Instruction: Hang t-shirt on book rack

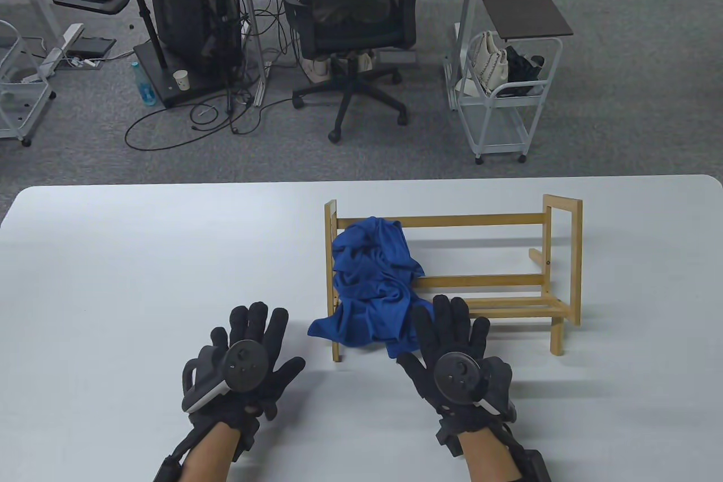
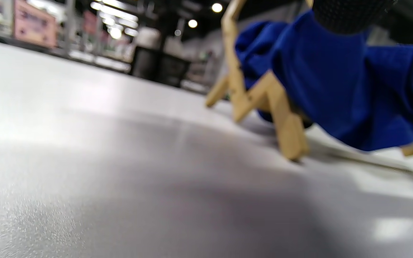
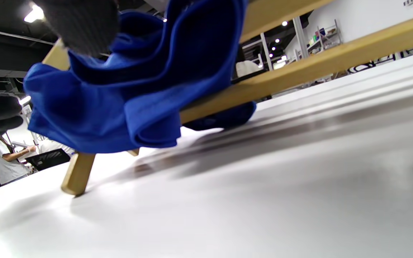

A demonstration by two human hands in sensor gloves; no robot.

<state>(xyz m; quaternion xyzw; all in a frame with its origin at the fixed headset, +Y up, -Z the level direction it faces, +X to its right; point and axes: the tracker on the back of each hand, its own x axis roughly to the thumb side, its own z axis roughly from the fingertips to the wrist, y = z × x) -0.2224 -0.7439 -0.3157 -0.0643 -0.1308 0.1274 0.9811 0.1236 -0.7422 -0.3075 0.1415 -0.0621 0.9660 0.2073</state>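
A blue t-shirt (image 1: 373,287) is draped in a crumpled heap over the left end of a wooden book rack (image 1: 491,278) on the white table (image 1: 141,256). It hangs over the rails down to the table at the rack's front left leg. The shirt (image 2: 335,89) and rack (image 2: 264,104) show in the left wrist view, and the shirt (image 3: 127,96) and rack (image 3: 299,71) in the right wrist view. My left hand (image 1: 254,346) lies flat and empty on the table, left of the rack. My right hand (image 1: 452,335) is spread and empty, its fingertips at the shirt's lower edge.
The rack's right part (image 1: 559,256) is bare. Beyond the table's far edge stand an office chair (image 1: 356,30), a white cart (image 1: 502,92) and a computer stand (image 1: 186,24) on the carpet.
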